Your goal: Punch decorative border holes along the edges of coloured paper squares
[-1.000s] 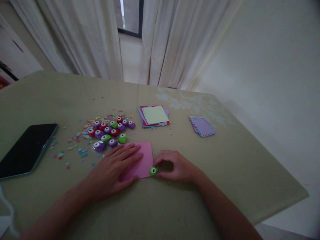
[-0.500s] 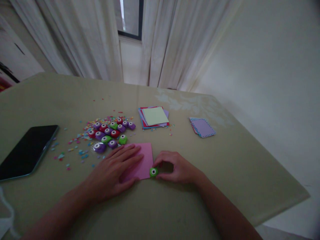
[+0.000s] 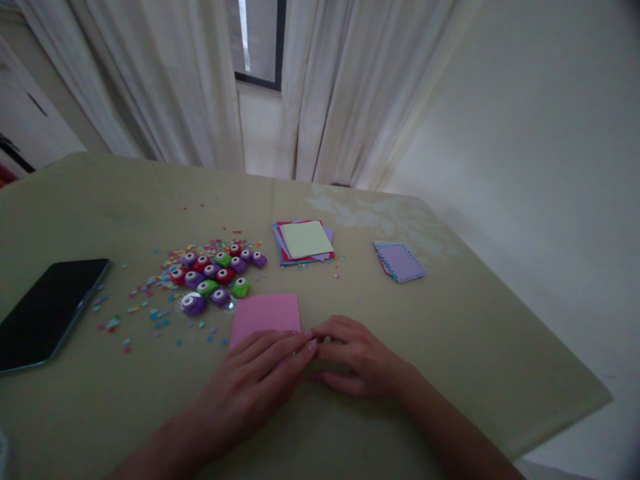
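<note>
A pink square of paper (image 3: 267, 312) lies flat in front of me. My left hand (image 3: 265, 373) reaches across its near part, fingers long and pressed together, the fingertips closed over a small green paper punch at the right corner. From the other side my right hand (image 3: 357, 357) holds that same punch, its fingertips meeting the left ones. Almost all of the punch is hidden under the fingers. Just beyond the paper's left corner stands another green punch (image 3: 241, 288), beside several purple, red and green ones, such as a purple punch (image 3: 193, 304).
Colourful paper confetti (image 3: 160, 320) is scattered around the punches. A dark tablet or phone (image 3: 47, 313) lies at the left. Farther back are a stack of coloured paper squares (image 3: 306, 240) and a small pile of purple cards (image 3: 400, 262). Curtains and a wall border the table (image 3: 475, 347).
My left hand has slid right and nearer to me, off the paper's middle, onto the green punch. The punch, visible before in my right fingers, is now covered. The view has shifted slightly.
</note>
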Demonstrator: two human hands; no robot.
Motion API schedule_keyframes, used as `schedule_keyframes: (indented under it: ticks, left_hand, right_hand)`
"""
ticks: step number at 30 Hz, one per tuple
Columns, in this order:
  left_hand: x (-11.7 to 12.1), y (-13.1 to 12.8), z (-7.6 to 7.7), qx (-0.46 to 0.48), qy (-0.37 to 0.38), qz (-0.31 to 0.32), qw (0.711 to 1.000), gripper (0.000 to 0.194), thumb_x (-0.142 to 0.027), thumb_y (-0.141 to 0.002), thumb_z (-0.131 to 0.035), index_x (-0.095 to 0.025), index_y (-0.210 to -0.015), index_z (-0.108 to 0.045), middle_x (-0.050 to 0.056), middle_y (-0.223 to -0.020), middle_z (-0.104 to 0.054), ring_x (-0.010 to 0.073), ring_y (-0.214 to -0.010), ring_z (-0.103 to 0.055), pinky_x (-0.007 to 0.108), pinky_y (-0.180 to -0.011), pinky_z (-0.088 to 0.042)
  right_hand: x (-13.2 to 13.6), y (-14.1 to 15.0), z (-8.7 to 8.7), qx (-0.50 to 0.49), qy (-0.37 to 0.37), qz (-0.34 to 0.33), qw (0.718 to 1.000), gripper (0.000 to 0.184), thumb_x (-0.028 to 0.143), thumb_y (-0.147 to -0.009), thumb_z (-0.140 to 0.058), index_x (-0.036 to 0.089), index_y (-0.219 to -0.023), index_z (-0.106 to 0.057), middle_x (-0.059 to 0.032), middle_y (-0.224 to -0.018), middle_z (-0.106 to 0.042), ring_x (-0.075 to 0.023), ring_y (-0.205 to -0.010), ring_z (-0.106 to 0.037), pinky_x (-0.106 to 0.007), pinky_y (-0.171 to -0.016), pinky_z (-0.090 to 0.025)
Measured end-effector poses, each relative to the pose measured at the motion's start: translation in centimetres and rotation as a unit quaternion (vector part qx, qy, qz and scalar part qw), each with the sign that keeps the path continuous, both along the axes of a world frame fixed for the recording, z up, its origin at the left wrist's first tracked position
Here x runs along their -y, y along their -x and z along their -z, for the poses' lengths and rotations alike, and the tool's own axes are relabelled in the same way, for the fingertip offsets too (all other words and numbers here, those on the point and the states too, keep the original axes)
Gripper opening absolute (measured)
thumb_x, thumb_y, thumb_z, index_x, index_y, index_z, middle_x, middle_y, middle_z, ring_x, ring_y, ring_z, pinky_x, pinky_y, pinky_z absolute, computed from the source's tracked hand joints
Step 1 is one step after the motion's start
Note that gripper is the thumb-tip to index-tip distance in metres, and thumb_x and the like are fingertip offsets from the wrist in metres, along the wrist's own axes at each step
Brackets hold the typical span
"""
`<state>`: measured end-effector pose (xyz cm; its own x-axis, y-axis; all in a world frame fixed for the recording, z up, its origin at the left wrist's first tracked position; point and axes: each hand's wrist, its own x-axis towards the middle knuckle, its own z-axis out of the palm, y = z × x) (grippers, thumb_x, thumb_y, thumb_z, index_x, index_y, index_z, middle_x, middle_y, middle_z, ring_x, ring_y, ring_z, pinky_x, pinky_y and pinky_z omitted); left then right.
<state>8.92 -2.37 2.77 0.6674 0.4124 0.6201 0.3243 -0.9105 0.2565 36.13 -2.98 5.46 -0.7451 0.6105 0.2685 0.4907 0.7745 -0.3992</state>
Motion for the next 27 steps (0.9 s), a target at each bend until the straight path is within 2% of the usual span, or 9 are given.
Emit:
schedule_keyframes:
  ticks: [6, 9, 13, 21, 27]
  left_hand:
    - [0.0, -0.3, -0.7, -0.022, -0.035, 0.024, 0.999, 0.031, -0.013, -0.114, -0.045, -0.009, -0.132, -0.069, 0.011, -0.120, -0.082, 0.0230, -0.109, -0.077, 0.041, -0.099, -0.060]
    - [0.4, -0.5, -0.8, -0.038, -0.032, 0.015, 0.999, 0.035, -0.011, -0.115, -0.039, -0.009, -0.133, -0.069, 0.011, -0.122, -0.082, 0.0238, -0.109, -0.078, 0.042, -0.096, -0.061]
    - [0.9, -0.7, -0.5, -0.034, -0.015, -0.006, 0.999, 0.035, -0.005, -0.112, -0.041, -0.011, -0.129, -0.071, 0.008, -0.121, -0.084, 0.0221, -0.106, -0.080, 0.040, -0.094, -0.061]
    - [0.9, -1.0, -0.2, 0.009, 0.034, -0.032, 0.999, 0.034, -0.004, -0.106, -0.050, -0.019, -0.125, -0.074, 0.001, -0.117, -0.085, 0.0149, -0.108, -0.080, 0.034, -0.115, -0.053]
    - [0.8, -1.1, 0.7, 0.028, 0.052, -0.020, 0.998, 0.036, -0.003, -0.104, -0.051, -0.021, -0.127, -0.072, 0.001, -0.115, -0.086, 0.0151, -0.103, -0.082, 0.037, -0.114, -0.055]
  right_hand:
    - [0.3, 0.4, 1.0, -0.006, -0.077, 0.008, 0.997, 0.010, 0.024, -0.102, -0.066, 0.019, -0.105, -0.074, -0.0093, -0.115, -0.073, -0.0213, -0.095, -0.064, -0.037, -0.090, -0.053]
    - [0.5, 0.6, 1.4, -0.011, -0.086, 0.021, 0.996, 0.009, 0.024, -0.101, -0.066, 0.019, -0.100, -0.073, -0.0079, -0.102, -0.070, -0.0204, -0.086, -0.060, -0.035, -0.079, -0.050]
    - [0.5, 1.1, 1.9, -0.026, -0.094, 0.025, 0.995, 0.009, 0.022, -0.099, -0.064, 0.019, -0.094, -0.071, -0.0051, -0.090, -0.065, -0.0187, -0.076, -0.053, -0.033, -0.069, -0.044]
    - [0.5, 1.7, 2.6, -0.027, -0.082, 0.053, 0.995, 0.018, 0.023, -0.098, -0.062, 0.021, -0.081, -0.067, -0.0029, -0.078, -0.058, -0.0183, -0.070, -0.048, -0.034, -0.063, -0.036]
    - [0.6, 1.8, 3.1, -0.069, -0.092, 0.063, 0.991, 0.017, 0.023, -0.098, -0.061, 0.021, -0.083, -0.068, -0.0032, -0.079, -0.062, -0.0181, -0.070, -0.052, -0.033, -0.063, -0.038]
